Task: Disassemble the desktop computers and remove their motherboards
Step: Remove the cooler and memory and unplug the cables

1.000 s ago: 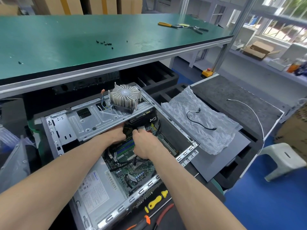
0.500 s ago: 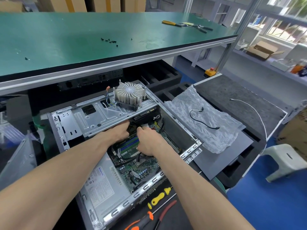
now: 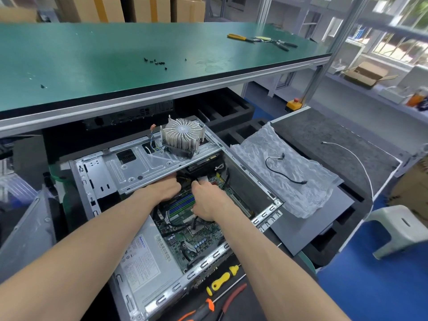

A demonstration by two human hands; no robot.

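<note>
Head view, case: the open computer case [image 3: 148, 163] is seen on the low bench; compared with a second ago, little is changed.
Motherboard [image 3: 185, 230]: still seated inside.
Left hand [image 3: 165, 187]: fingers hidden, grip cannot be told.
Right hand [image 3: 207, 199]: curled at a connector, grip cannot be told.
Meaning: cables are probably still being unplugged.

Obstruction: silver sheet-metal drive bracket [image 3: 148, 167] overhanging both hands' fingertips; finned aluminium heatsink [image 3: 183, 137] atop it, beyond them.
</note>
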